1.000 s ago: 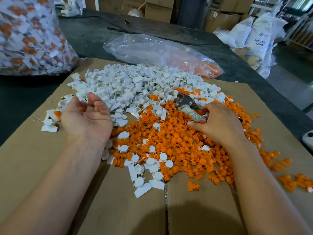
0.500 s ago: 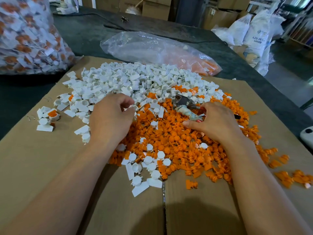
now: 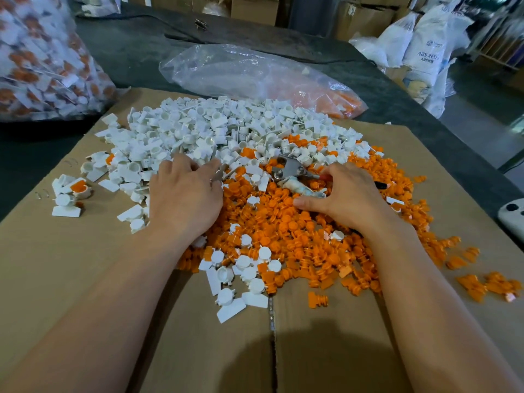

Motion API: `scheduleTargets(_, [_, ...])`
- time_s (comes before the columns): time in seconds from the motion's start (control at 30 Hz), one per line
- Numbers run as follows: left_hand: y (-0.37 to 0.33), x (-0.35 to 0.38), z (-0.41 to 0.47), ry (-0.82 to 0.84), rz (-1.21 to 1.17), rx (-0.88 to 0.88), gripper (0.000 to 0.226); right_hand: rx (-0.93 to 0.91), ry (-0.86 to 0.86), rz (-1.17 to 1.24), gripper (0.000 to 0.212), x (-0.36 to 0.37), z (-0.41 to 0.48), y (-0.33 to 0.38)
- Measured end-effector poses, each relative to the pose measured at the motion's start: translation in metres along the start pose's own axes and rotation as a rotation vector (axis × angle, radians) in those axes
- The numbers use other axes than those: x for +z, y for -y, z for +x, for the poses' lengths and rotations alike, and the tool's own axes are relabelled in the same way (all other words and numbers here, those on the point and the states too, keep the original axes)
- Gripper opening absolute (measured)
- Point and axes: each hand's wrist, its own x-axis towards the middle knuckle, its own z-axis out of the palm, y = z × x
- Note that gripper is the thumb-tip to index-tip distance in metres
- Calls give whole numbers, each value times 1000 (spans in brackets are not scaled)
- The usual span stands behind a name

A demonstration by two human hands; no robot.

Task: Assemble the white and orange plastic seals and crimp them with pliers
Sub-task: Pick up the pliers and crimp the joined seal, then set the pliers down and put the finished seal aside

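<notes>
A heap of white seal bodies [image 3: 215,129] lies on the far half of the cardboard sheet [image 3: 71,279], and a heap of orange inserts [image 3: 297,236] lies nearer and to the right. My left hand [image 3: 184,197] rests palm down where the two heaps meet, its fingertips among the white pieces. My right hand [image 3: 348,197] grips the handles of the pliers [image 3: 289,170], whose metal head points left over the orange heap. One handle is wrapped in dirty tape. A few assembled white and orange seals [image 3: 75,188] sit apart at the left.
A big clear bag of finished seals [image 3: 42,61] stands at the back left. A nearly flat clear bag with orange pieces [image 3: 255,75] lies behind the heaps. A white device [image 3: 513,219] sits at the right edge. Loose orange inserts [image 3: 487,287] are scattered front right.
My left hand was palm up at the left; it turned over and moved right and forward onto the heap. My right hand with the pliers has barely shifted.
</notes>
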Motion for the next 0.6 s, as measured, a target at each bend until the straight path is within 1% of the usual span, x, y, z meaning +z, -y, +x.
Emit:
scheduleTargets(0.1, [0,4,-1,-19,53,-4,42,6,-3,27,87,0,-1,0])
scheduleTargets(0.2, [1,3,-1,-49,31,-19,37,13,-28,99,81,-2,-2,-1])
scheduleTargets(0.27, [0,2,-1,-48,15,-13,31,13,-87,138,73,-4,-4,-1])
scheduleTargets(0.43, [-2,-2,-1,-65,17,42,20,-63,-332,240,45,-10,-8,7])
scheduleTargets(0.5, [-2,-3,-1,-78,12,56,19,-113,-375,256,38,-11,-10,11])
scheduleTargets(0.6, [-1,-2,-1,-99,-32,74,24,-168,-390,276,28,-13,-14,16])
